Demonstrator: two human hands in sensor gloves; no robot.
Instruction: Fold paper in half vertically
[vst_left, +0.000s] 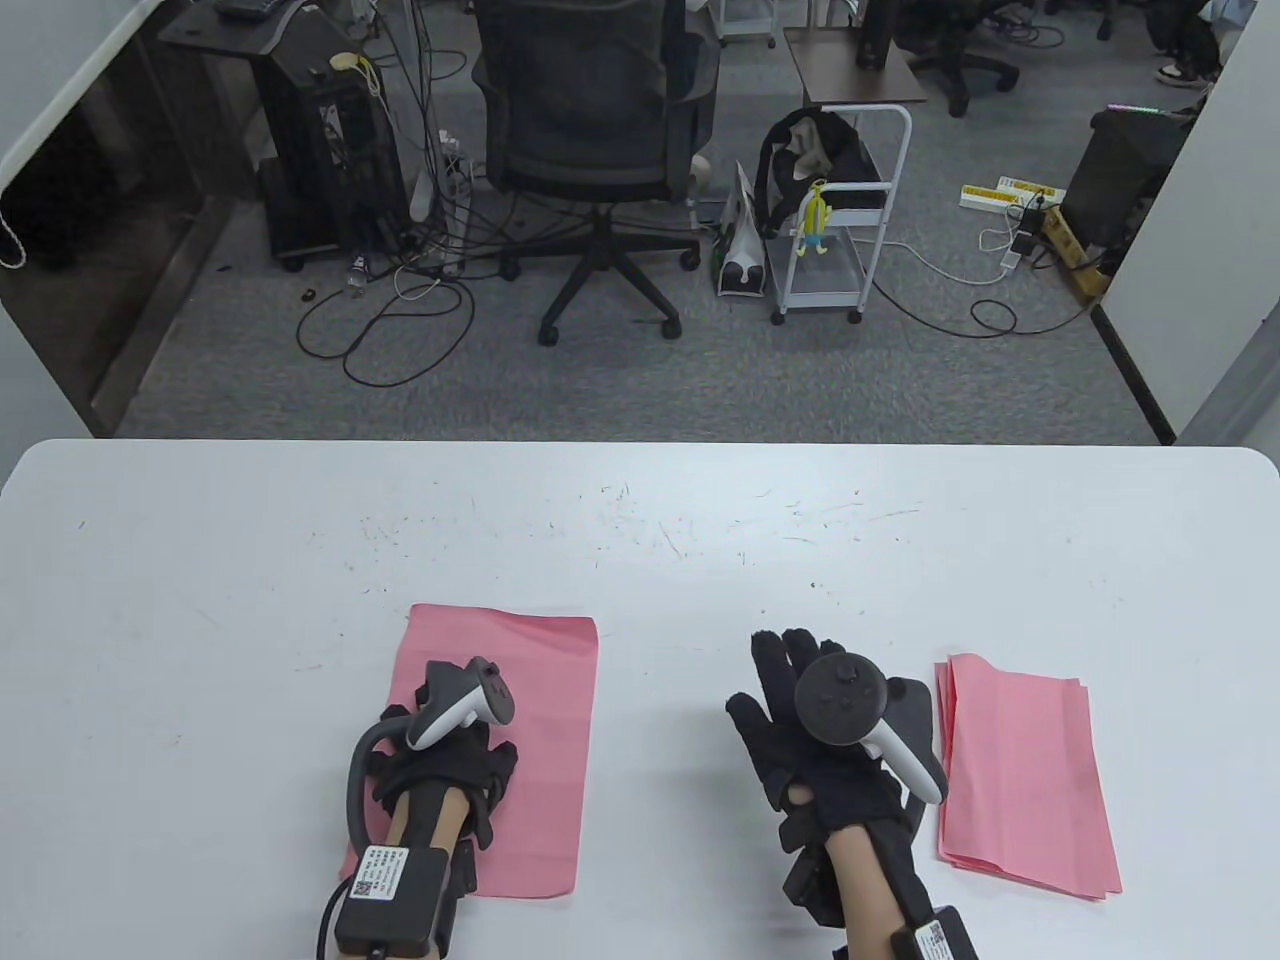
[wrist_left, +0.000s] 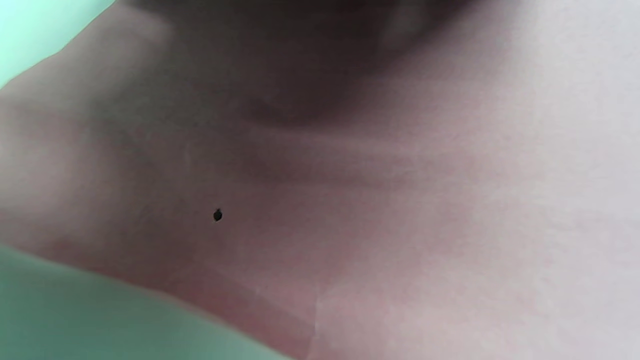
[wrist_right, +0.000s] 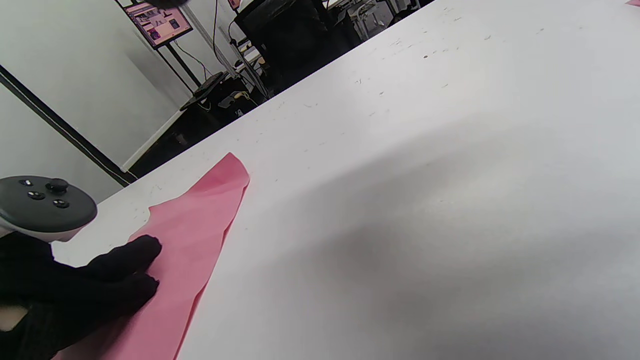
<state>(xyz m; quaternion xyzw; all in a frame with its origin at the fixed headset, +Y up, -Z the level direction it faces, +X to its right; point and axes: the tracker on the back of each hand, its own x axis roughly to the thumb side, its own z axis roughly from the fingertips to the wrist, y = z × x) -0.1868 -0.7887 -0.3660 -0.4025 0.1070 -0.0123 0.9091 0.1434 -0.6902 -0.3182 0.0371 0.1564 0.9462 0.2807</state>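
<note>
A pink paper (vst_left: 540, 720) lies on the white table (vst_left: 640, 540) at the front left, a tall narrow rectangle that looks folded. My left hand (vst_left: 455, 770) rests flat on its left half and presses it down. The right wrist view shows that hand's fingers (wrist_right: 125, 270) lying on the pink paper (wrist_right: 200, 235). The left wrist view is filled by a blurred close-up of the paper (wrist_left: 350, 225). My right hand (vst_left: 790, 690) is to the right of the paper with fingers stretched out, holding nothing. I cannot tell if it touches the table.
A stack of pink sheets (vst_left: 1020, 780) lies at the front right, just right of my right hand. Beyond the table's far edge stand an office chair (vst_left: 595, 150) and a small white cart (vst_left: 840, 230).
</note>
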